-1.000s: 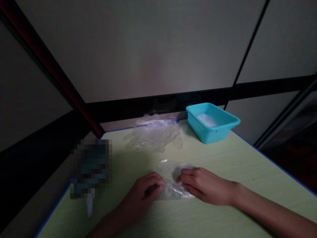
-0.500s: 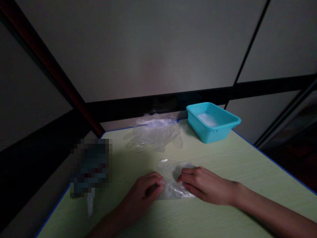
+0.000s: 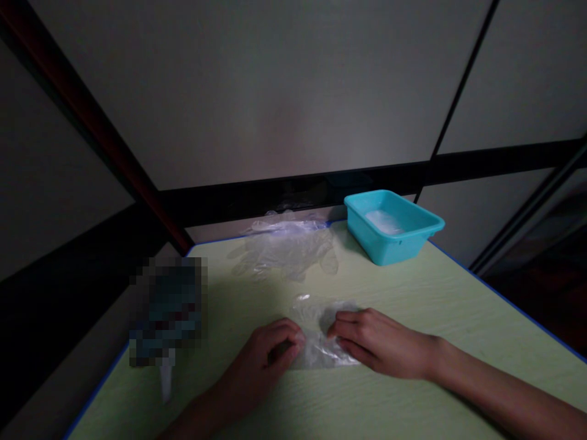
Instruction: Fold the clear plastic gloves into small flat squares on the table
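Note:
A thin, clear plastic glove lies crumpled and folded on the table in front of me, its finger shapes hard to make out. My left hand is closed at its left edge, thumb and forefinger pinching the plastic. On the right part rests my right hand, fingers curled down and pressing on the film, hiding some of it. Farther back, several more clear plastic gloves lie spread in a loose, overlapping pile, with finger shapes showing.
A turquoise plastic basin stands at the back right of the table, something whitish at its bottom. At the left edge is a blurred-out object with a white strip below it. Pale cabinet panels rise behind the table.

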The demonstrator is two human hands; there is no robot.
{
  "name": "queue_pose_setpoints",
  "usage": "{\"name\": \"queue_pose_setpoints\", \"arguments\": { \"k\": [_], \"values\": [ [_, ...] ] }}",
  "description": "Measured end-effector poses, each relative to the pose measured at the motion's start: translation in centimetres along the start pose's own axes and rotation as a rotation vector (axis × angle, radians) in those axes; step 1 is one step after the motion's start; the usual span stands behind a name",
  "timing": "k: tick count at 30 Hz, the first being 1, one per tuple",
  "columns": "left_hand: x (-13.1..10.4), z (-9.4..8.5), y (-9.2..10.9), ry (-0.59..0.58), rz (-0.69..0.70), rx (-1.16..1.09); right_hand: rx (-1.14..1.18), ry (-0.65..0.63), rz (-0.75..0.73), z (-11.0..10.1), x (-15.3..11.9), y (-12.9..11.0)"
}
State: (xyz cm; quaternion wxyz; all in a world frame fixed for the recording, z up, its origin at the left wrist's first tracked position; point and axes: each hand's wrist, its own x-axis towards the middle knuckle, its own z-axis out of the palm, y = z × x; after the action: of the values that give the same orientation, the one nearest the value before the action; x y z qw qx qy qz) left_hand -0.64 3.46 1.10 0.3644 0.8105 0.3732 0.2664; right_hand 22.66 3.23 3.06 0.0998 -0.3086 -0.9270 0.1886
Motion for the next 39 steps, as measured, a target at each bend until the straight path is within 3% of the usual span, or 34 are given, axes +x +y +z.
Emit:
{"name": "queue_pose_setpoints", "arguments": {
  "k": [39],
  "values": [
    [-0.12, -0.03, -0.07, -0.017, 0.002, 0.009, -0.031, -0.007, -0.019, 0.06, -0.04, -0.01]
  ]
}}
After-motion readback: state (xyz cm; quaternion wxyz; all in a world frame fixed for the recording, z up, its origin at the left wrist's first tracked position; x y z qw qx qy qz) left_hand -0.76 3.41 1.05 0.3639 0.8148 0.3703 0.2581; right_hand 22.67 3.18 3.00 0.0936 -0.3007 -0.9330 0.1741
